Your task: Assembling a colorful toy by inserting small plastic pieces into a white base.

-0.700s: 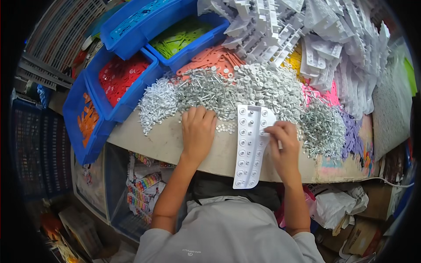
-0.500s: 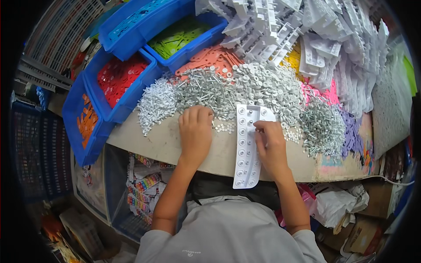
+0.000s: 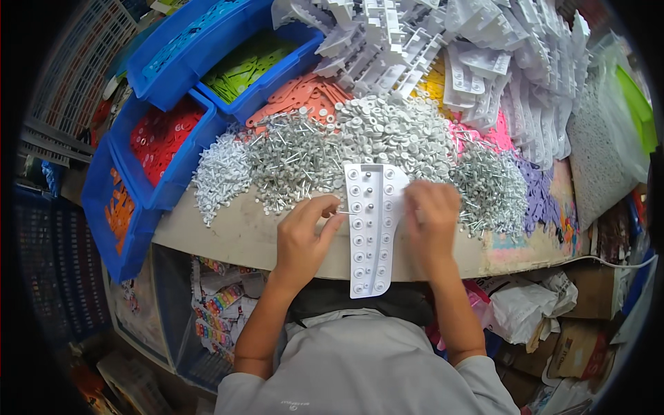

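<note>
A long white plastic piece [image 3: 377, 238] with rows of round sockets lies on the table's front edge, its lower end reaching over it. Small metal pins stand in the middle row near its far end. Just left of it, my left hand [image 3: 304, 238] is closed in a pinch on a thin metal pin [image 3: 346, 212] that points toward the piece. Beside the piece's right edge is my right hand [image 3: 434, 218], its fingers smeared by motion, so what they hold does not show. Beyond both hands spread heaps of metal pins [image 3: 287, 152] and white plastic discs [image 3: 394, 131].
Blue bins [image 3: 181, 192] with red, green, blue and orange flat parts stand at the left. White plastic strips [image 3: 484, 41] are stacked at the far right. Pink parts [image 3: 494, 131], purple parts [image 3: 543, 197] and another pin heap [image 3: 487, 183] lie at the right.
My left hand has come back from the far pin heap to the white piece with a pin. My right hand has moved off the piece's sockets to its right side.
</note>
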The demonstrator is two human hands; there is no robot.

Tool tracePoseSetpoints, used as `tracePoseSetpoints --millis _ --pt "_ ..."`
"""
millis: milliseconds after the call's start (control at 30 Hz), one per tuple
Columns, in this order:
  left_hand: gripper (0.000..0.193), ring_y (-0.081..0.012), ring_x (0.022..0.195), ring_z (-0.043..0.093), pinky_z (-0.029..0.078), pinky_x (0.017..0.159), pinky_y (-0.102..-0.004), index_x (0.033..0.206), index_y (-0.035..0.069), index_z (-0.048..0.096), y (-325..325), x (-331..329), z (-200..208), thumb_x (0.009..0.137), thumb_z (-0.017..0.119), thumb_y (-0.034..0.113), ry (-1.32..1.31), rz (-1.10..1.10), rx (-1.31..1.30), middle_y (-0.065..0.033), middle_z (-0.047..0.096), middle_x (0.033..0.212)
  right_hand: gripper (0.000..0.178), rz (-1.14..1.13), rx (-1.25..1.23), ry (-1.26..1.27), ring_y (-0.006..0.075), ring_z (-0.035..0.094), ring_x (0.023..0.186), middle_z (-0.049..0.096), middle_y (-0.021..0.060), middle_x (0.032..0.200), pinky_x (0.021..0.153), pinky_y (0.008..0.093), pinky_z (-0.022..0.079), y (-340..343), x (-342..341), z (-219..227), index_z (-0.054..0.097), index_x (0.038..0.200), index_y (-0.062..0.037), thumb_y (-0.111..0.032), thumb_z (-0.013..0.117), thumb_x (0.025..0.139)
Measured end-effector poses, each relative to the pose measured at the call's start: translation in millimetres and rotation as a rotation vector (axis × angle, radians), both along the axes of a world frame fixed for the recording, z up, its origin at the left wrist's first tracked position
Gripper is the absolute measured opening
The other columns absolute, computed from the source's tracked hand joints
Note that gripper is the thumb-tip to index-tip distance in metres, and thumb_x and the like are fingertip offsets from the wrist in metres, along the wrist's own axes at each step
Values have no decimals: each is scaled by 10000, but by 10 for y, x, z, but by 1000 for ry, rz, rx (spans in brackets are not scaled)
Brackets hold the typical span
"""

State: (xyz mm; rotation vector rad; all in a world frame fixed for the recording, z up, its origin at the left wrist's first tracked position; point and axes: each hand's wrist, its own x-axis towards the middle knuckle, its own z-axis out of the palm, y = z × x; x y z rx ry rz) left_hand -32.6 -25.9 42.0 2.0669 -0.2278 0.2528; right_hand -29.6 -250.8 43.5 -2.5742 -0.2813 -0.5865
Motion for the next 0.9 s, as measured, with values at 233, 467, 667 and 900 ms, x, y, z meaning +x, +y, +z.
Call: tracePoseSetpoints --millis 233,467,667,900 --pt "134 -283 797 657 512 698 -381 938 33 715 -137 78 -158 821 779 43 -132 -136 -20 -88 696 853 54 -248 -185 46 305 556 938 641 101 935 904 457 408 -703 92 -170 686 963 -53 -83 677 920" --pt "111 -287 821 634 490 715 -404 907 55 697 -296 138 -219 821 768 52 -153 -186 -20 -73 668 834 128 -339 -274 113 307 549 949 616 95 920 887 426 387 -631 125 -266 669 921 -58 -176 717 908" --pt "119 -295 858 599 477 786 -416 900 36 676 -322 159 -288 791 720 24 -252 -297 92 -91 622 843 75 -338 -274 140 316 572 925 645 104 888 886 430 390 -658 178 -313 667 928 -57 -126 689 909" --pt "118 -249 873 616 469 762 -371 885 41 690 -282 114 -262 769 712 54 -357 -355 295 -60 633 866 164 -387 -329 204 356 611 706 670 149 733 848 436 403 -668 218 -367 637 885 -47 -188 648 968"
